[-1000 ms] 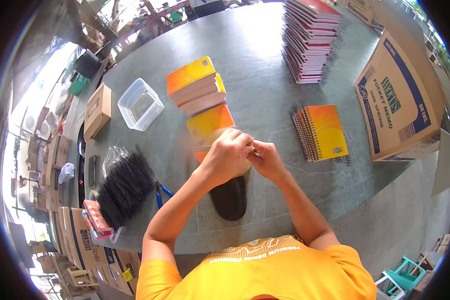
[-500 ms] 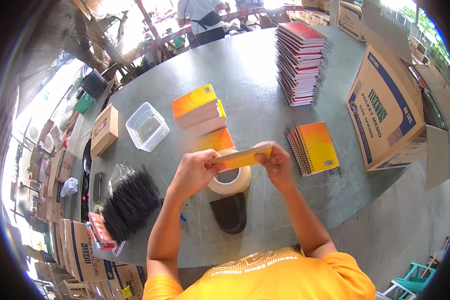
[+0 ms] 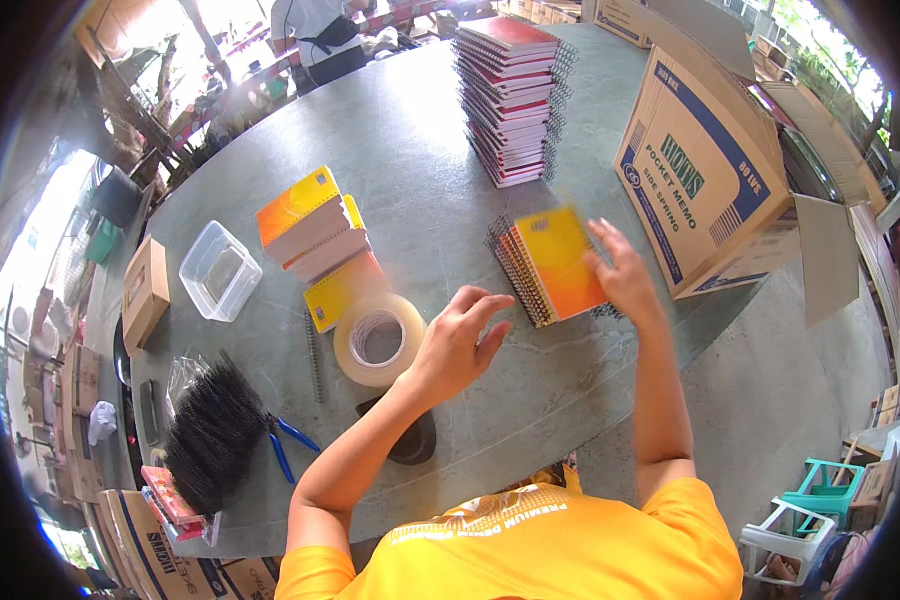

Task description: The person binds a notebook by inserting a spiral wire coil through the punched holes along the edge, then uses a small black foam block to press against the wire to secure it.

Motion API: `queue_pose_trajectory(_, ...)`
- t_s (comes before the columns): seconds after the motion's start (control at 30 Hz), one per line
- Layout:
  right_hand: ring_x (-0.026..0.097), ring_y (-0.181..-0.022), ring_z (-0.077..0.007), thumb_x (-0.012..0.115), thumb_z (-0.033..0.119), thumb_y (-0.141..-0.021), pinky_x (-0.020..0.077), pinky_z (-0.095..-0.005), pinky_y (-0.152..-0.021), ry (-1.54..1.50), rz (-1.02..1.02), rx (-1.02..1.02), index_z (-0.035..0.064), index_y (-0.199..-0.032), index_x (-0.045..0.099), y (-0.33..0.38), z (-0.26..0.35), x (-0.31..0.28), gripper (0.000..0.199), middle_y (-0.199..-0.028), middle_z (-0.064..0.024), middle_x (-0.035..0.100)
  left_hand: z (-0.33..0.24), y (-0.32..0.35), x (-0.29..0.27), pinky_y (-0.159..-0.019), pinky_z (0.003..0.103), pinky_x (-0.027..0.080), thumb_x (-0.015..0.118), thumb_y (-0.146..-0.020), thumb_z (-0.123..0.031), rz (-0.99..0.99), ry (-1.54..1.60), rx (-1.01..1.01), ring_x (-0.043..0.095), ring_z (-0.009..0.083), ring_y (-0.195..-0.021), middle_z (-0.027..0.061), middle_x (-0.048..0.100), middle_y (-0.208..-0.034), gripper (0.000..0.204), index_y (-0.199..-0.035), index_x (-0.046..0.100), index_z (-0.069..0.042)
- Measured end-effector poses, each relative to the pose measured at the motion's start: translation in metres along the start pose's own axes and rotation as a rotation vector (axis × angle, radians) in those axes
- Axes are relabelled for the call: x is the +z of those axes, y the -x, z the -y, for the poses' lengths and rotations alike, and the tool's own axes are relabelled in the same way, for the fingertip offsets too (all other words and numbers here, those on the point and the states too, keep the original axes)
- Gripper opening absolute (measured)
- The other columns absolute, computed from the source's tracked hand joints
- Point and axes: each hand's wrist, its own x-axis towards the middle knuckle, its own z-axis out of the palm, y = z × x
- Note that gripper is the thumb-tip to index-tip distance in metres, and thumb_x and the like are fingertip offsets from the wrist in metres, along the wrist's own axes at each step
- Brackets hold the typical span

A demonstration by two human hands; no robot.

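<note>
A small stack of spiral-bound notebooks (image 3: 558,265) with yellow and orange covers lies right of centre, its coils toward the left. At its right edge my right hand (image 3: 625,275) has its fingers spread, the thumb touching the slightly blurred top notebook. My left hand (image 3: 460,345) hovers left of this stack with fingers loosely bent and apart, holding nothing. Beside that wrist sits a wide roll of clear tape (image 3: 407,345). Behind the tape stand more orange-yellow notebooks (image 3: 315,240) in a pile. A loose black coil (image 3: 314,360) lies left of the tape.
A tall stack of red notebooks (image 3: 510,110) stands at the back, with an open cardboard box (image 3: 685,190) to its right. Leftward are a clear plastic tub (image 3: 220,275), a brown box (image 3: 145,293), a heap of black coils (image 3: 213,440) and blue-handled pliers (image 3: 288,445). One person (image 3: 315,35) stands beyond the table.
The notebook both hands held up is out of the left hand, and a notebook lies under my right hand on the right stack. My view has shifted right; the pliers and loose coil now show.
</note>
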Motion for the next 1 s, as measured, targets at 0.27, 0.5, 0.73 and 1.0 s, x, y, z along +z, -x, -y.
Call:
queue_pose_trajectory(0.27,0.041,-0.126,-0.0211,0.043,0.015,-0.095,0.0276,-0.0275,-0.105,0.098,0.047,0.076,-0.0056,-0.135,0.037,-0.005,-0.025,0.007,0.045,-0.135,-0.0162,0.046,0.021,-0.011,0.046,-0.062,0.028,0.048,0.059,-0.083,-0.004,-0.002,0.293,-0.279,0.058,0.0157,-0.065,0.0103,0.060,-0.083,0.053,-0.133,0.040,-0.002)
queue_pose_trajectory(0.5,0.044,-0.125,-0.0226,0.047,0.015,-0.093,0.0323,-0.0278,-0.103,0.360,0.003,0.006,-0.0049,-0.133,0.040,-0.003,-0.007,0.001,0.045,-0.135,-0.0170,0.046,0.042,-0.016,0.025,-0.067,0.031,0.049,0.059,-0.083,-0.003,-0.113,0.074,-0.076,0.060,0.0202,-0.072,0.0106,0.062,-0.085,0.045,-0.127,0.049,-0.005)
queue_pose_trajectory(0.73,0.054,-0.115,-0.0213,0.053,0.016,-0.093,0.0415,-0.0331,-0.097,0.290,-0.379,-0.298,0.0040,-0.122,0.056,0.034,0.028,-0.030,0.031,-0.122,-0.0091,0.059,0.144,0.066,-0.132,-0.079,0.038,0.049,0.061,-0.076,-0.002,-0.137,-0.604,-0.347,0.060,0.0299,-0.089,0.0148,0.064,-0.094,0.021,-0.096,0.067,-0.004)
queue_pose_trajectory(1.0,0.062,-0.095,-0.0161,0.056,0.005,-0.088,0.0462,-0.0270,-0.083,0.225,-0.091,-0.441,0.0042,-0.103,0.066,0.039,0.065,0.042,0.018,-0.101,-0.0077,0.068,0.142,0.094,-0.124,-0.100,0.040,0.037,0.059,-0.074,0.000,-0.031,-0.698,-0.239,0.048,0.0297,-0.115,0.0141,0.059,-0.114,0.039,-0.113,0.058,-0.002)
